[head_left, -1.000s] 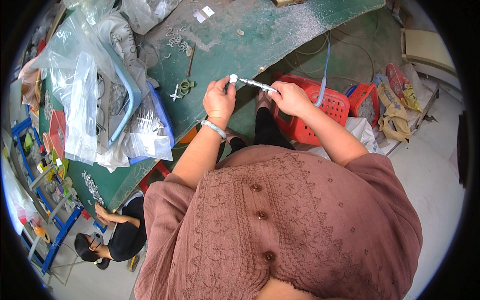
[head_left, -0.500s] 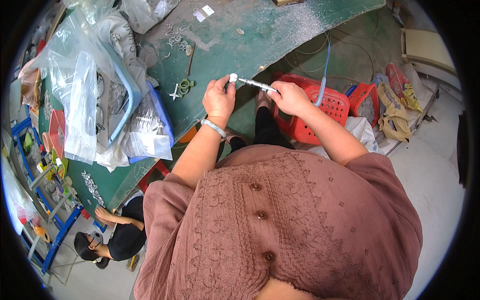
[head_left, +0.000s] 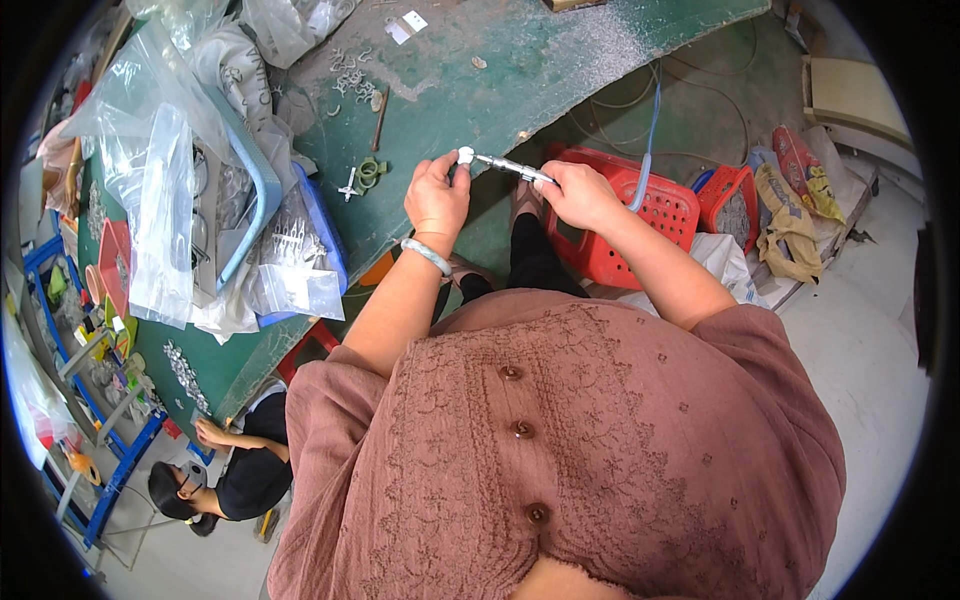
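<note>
The left hand (head_left: pixel 437 200) is pinching a small white piece (head_left: pixel 465 155) between thumb and finger, holding it up at the near edge of the counter (head_left: pixel 450 90). The right hand (head_left: pixel 583 195) is gripping a slim metal tool (head_left: pixel 515 167) just off that same edge, its fingers closing round the barrel and its tip pointing left at the piece; whether tip and piece are touching is too small to tell. A pale bracelet (head_left: pixel 427 257) is circling the left wrist.

On the middle of the counter, a rod (head_left: pixel 380 118), a green ring (head_left: pixel 370 172) and a silver cross (head_left: pixel 349 185) are lying close together. Toward the counter's far side, curved bits (head_left: pixel 350 75) are lying loose, a white card (head_left: pixel 406 27) is resting farther back, and powder (head_left: pixel 620 40) is coating the right part. On the counter's left part, clear bags (head_left: pixel 160 230) are lying over and beside a pale blue basket (head_left: pixel 264 190) and a blue tray (head_left: pixel 326 225).

Right of the counter, a hose (head_left: pixel 643 185) is hanging by a red basket (head_left: pixel 672 215), and sacks (head_left: pixel 787 225) are lying farther right. At the counter's left end, a co-worker (head_left: pixel 255 465) in black is holding a hand at the edge, near silver parts (head_left: pixel 185 378).
</note>
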